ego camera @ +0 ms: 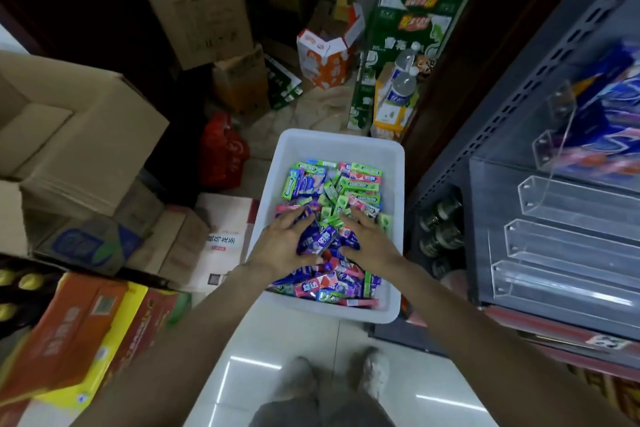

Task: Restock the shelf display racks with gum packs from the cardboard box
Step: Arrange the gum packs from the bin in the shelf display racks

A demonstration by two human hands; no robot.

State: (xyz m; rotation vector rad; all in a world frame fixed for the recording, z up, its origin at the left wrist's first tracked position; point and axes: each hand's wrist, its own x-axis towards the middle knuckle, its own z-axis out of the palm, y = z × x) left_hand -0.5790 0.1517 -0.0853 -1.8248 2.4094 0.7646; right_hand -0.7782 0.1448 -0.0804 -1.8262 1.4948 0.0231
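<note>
While the clear racks [568,246] right of my hands sit mostly unfilled, my left hand [284,246] grips purple gum packs [320,239] and my right hand [367,239] presses flat on the pile in the white bin [341,144].

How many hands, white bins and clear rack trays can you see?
Hands: 2, the left hand and right hand
White bin: 1
Empty clear rack trays: 3
Total: 6
</note>
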